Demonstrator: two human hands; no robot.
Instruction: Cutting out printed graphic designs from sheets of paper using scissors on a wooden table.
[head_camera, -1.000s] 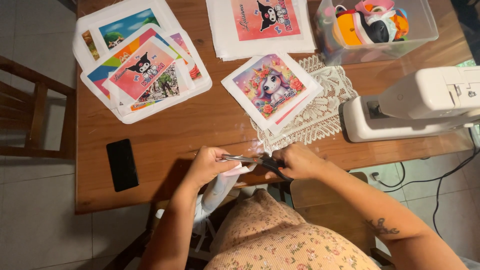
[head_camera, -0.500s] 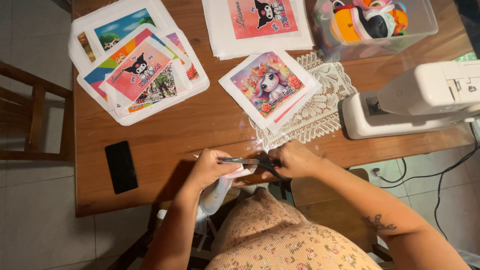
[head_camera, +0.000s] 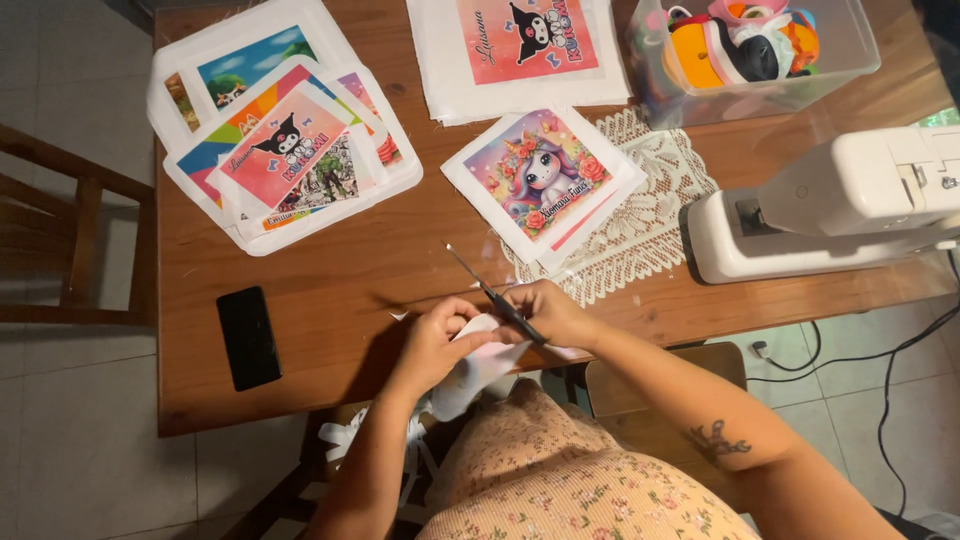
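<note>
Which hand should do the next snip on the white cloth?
Probably the right hand: it holds the dark slim scissors. The left hand pinches the white fabric piece.

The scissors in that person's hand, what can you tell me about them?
The scissors are small and slim, with dark handles and thin metal blades. The right hand grips the handles; the blades slant up and left over the wooden table, tip in the air. They look nearly closed. The left hand holds white cloth just below them.
</note>
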